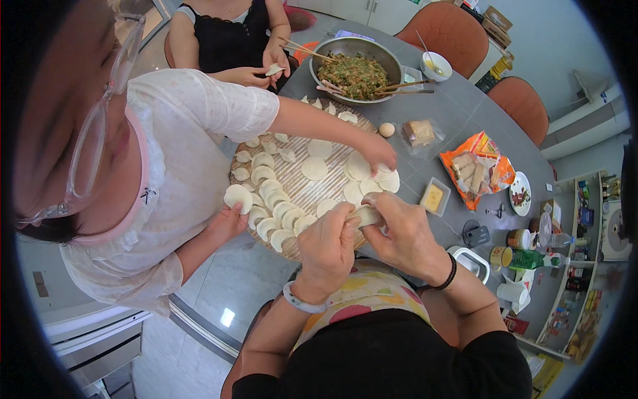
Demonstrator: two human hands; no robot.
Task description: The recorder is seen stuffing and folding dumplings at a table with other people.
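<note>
My left hand (325,247) and my right hand (407,238) meet at the near edge of a round slatted tray (300,147). Between them they pinch a pale dumpling (367,216), partly covered by my fingers. Finished dumplings (271,193) lie in curved rows along the tray's left side. Flat round wrappers (314,168) are spread over its middle and right. A person at the left holds a wrapper (238,197) in one hand and touches the right-hand wrappers with the other hand (376,151). At the far side another person holds a dumpling (274,69).
A metal bowl of chopped filling (357,70) with chopsticks stands at the table's far side. To the right are an egg (387,130), an orange bag (475,169), a small yellow-filled container (435,197), a plate (520,194) and several jars. Orange chairs (445,33) stand behind.
</note>
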